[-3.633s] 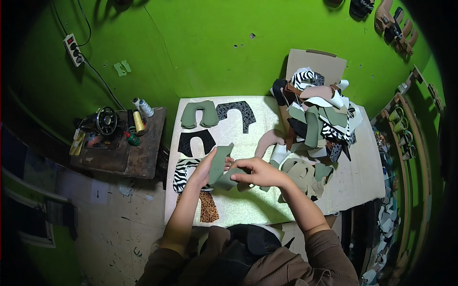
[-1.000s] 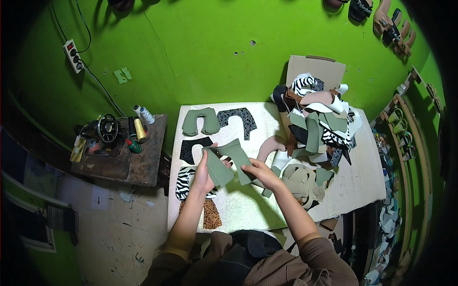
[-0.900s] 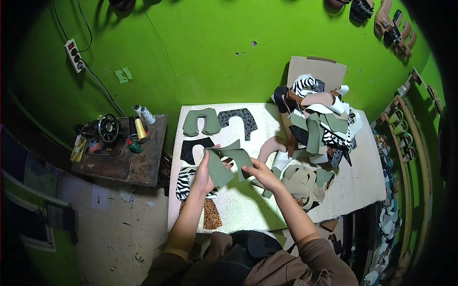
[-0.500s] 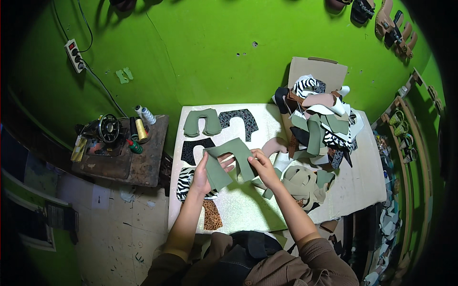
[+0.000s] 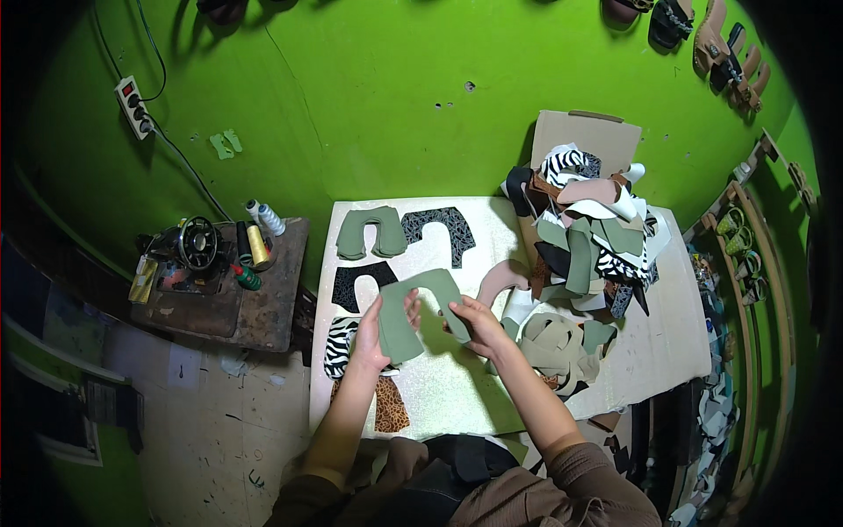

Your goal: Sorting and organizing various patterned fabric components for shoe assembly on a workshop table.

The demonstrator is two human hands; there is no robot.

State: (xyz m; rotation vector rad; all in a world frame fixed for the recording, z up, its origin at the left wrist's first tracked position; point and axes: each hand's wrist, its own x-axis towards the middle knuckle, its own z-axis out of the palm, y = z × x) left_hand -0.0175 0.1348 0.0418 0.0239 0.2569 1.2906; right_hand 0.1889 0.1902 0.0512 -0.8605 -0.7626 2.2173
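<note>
Above the pale tabletop I hold a green arch-shaped cut piece (image 5: 400, 327) up in both hands. My left hand (image 5: 372, 339) grips its left leg, with the thumb in front and fingers behind. On the other leg, my right hand (image 5: 479, 327) pinches the edge between thumb and fingers. Beyond them lie a stack of similar green pieces (image 5: 353, 235) and a black-and-grey patterned arch (image 5: 458, 232). A dark arch piece (image 5: 346, 288), a zebra-striped piece (image 5: 335, 351) and a brown spotted piece (image 5: 392, 411) run down the left side, partly covered by my left hand and arm.
At right, a heap of mixed scraps (image 5: 580, 237) spills from a cardboard box (image 5: 587, 133), with beige scraps (image 5: 551, 347) nearer me. Left of the table stands a sewing machine (image 5: 198, 244) beside thread spools (image 5: 257, 244). Sandals (image 5: 709, 39) hang on the green wall.
The green piece has turned flatter toward me and its layers now line up as one arch. My right hand has shifted slightly lower along its leg.
</note>
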